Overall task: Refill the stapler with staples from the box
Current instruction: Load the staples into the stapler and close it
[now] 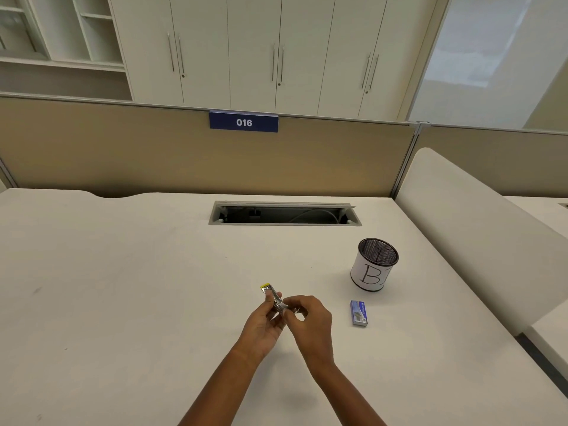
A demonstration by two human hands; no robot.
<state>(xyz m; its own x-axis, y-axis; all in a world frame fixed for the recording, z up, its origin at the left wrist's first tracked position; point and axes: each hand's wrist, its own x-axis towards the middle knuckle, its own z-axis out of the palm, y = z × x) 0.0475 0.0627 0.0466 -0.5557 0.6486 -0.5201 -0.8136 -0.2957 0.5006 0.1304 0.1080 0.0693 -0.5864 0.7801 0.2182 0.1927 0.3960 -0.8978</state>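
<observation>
Just above the white desk (123, 287), the left hand (264, 324) curls its fingers round a small silver metal stapler (271, 294) with a yellow tip pointing away, while the right hand (310, 321) pinches the stapler's near end. A small blue cardboard staple box (358, 313) lies flat on the desk to the right, apart from both hands, near a black mesh pen cup (373, 265) wrapped in white paper.

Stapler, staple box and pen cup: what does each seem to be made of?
By look: stapler, bare metal, likely steel, grey glints, with a yellow end, perhaps plastic; staple box, probably printed cardboard, matte blue, sharp folded edges; pen cup, black wire mesh, seen at the perforated rim, wrapped in white paper marked B.
</observation>
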